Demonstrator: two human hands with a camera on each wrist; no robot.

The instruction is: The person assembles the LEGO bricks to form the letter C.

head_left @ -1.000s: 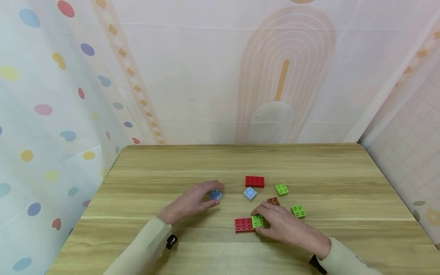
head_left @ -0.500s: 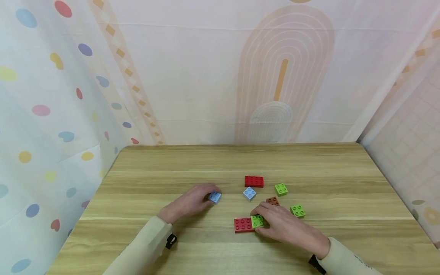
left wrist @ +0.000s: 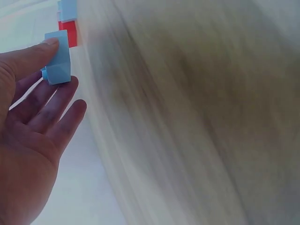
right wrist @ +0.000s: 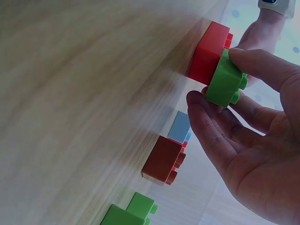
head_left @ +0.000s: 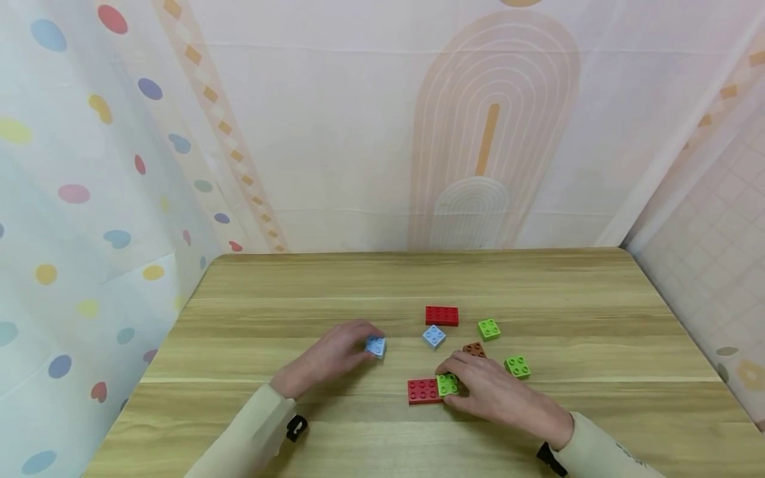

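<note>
Your left hand [head_left: 335, 355] has a narrow grip, pinching a light-blue, square, four-stud plastic brick [head_left: 376, 346] between thumb and fingers, a little toward the left edge from the middle of the wood-grained tabletop [head_left: 269, 285]. Your right hand [head_left: 496, 388] also has a narrow grip, holding a lime-green, square, four-stud plastic brick [head_left: 447, 384] over the right-hand end of a long red plastic brick [head_left: 423, 392]; you cannot tell whether the two are pressed fully together. That red brick lies about midway between the left and right edges, its long sides running roughly along the back edge. Just beyond your right fingers is a partly hidden brown studded brick [head_left: 475, 349]. Closer to the back edge sit a second red rectangular brick [head_left: 441, 315], another light-blue square brick [head_left: 433, 336] just in front of it, and a loose lime-green brick [head_left: 489, 329] toward the right edge. One more lime-green brick [head_left: 517, 367] rests beyond your right wrist, the nearest brick to the right edge. Pale patterned fabric [head_left: 335, 133] hangs behind the back edge.
</note>
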